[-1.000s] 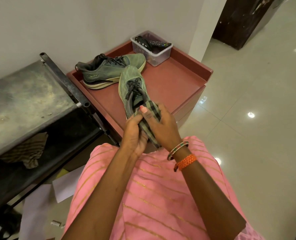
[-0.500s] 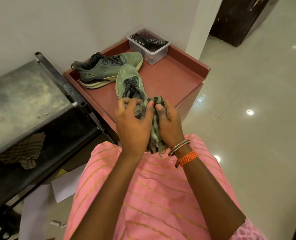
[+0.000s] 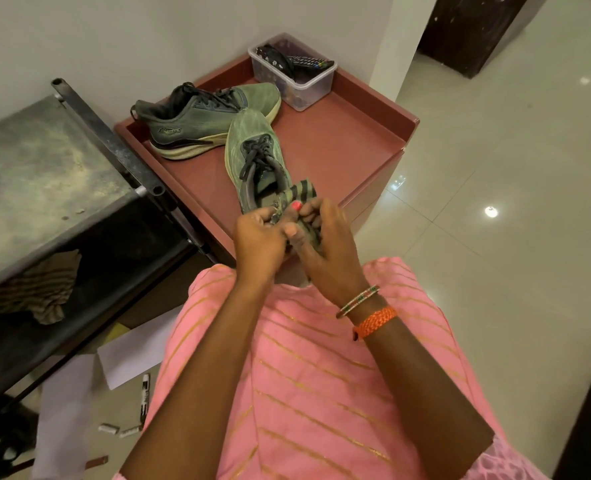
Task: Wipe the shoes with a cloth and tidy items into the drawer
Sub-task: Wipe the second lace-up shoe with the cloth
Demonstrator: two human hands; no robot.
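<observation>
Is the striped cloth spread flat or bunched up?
Bunched up: the striped cloth is gathered between the left hand and right hand, at the near shoe's heel.

— Lighting status?
— Even indoor light from overhead. I see lamp glare as bright spots on the glossy floor tiles (image 3: 490, 211). Shadows are soft; the shelf (image 3: 45, 327) underside stays dark.
— Sharpness?
— Centre is sharp. My right hand (image 3: 325, 244) shows slight motion blur at the fingers. Wide-angle distortion bends the wall (image 3: 114, 36) lines at the frame edges.

Bare cabinet top (image 3: 342, 147) right of shoes (image 3: 252, 154); plastic box (image 3: 297, 85) behind.
</observation>
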